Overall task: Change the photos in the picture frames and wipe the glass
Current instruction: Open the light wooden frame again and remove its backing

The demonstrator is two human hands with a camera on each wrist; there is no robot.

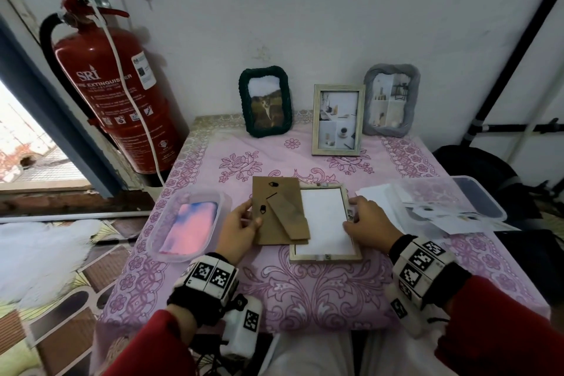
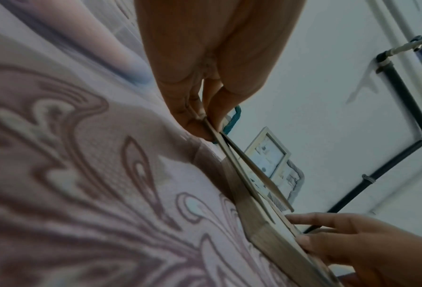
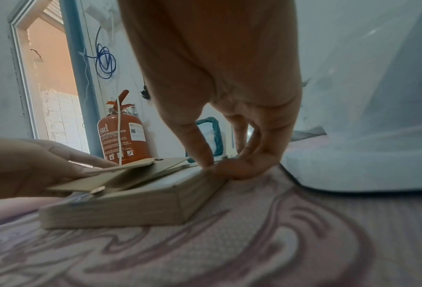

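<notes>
A pale wooden frame (image 1: pixel 324 257) lies face down on the pink cloth, with a white sheet (image 1: pixel 323 220) showing in its opening. My left hand (image 1: pixel 254 218) pinches the left edge of the brown backing board (image 1: pixel 279 210), stand flap up. The board is lifted and shifted left, half off the frame. The left wrist view shows thumb and fingers of my left hand (image 2: pixel 206 122) clamped on the board (image 2: pixel 232 155). My right hand (image 1: pixel 351 217) grips the frame's right rail. In the right wrist view my right hand (image 3: pixel 217 165) has its thumb on top of the frame (image 3: pixel 136 207), fingers curled at its side.
Three framed photos stand at the back: a green frame (image 1: pixel 265 101), a wooden one (image 1: pixel 338 119) and a grey one (image 1: pixel 390 99). A tub with a pink cloth (image 1: pixel 189 223) sits left. A tub with prints (image 1: pixel 451 201) sits right. A fire extinguisher (image 1: pixel 113 79) hangs left.
</notes>
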